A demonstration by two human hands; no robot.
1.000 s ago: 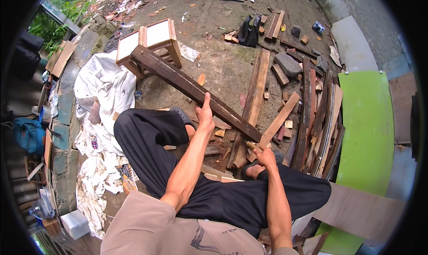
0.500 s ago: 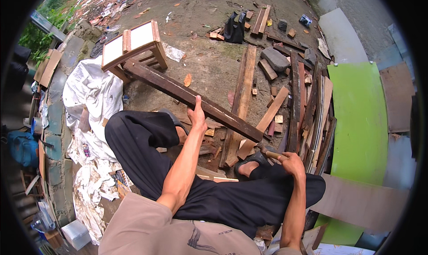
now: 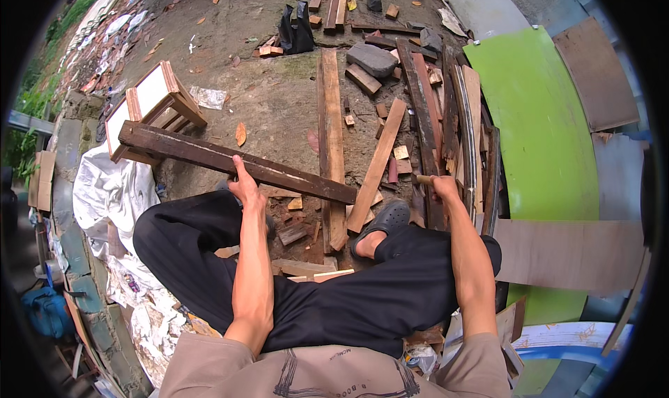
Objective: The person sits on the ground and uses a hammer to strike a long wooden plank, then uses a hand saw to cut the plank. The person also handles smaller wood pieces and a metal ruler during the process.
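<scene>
My left hand (image 3: 246, 183) is closed on the near side of a long dark-brown wooden beam (image 3: 296, 177), thumb on its upper edge. The beam slants from upper left to lower right over my bent leg. Its far left end overlaps a small wooden stool (image 3: 155, 90) with white top panels; whether they touch is unclear. Off to the right, apart from the beam, my right hand (image 3: 444, 188) grips the pale wooden handle of a hammer (image 3: 422, 179). The hammer's head cannot be made out against the dark lumber behind it.
Planks (image 3: 336, 133) lie lengthwise ahead, with a grey stone block (image 3: 371, 60) and scrap pieces beside them. Long dark strips (image 3: 423, 112) line the right, next to a green board (image 3: 536, 119). A white cloth sack (image 3: 104, 189) sits at left; a black bag (image 3: 297, 30) stands farther off.
My right hand has drawn the hammer away from the beam's right end, outward and forward. The view has shifted, and the beam now lies at a flatter slant, still in my left hand.
</scene>
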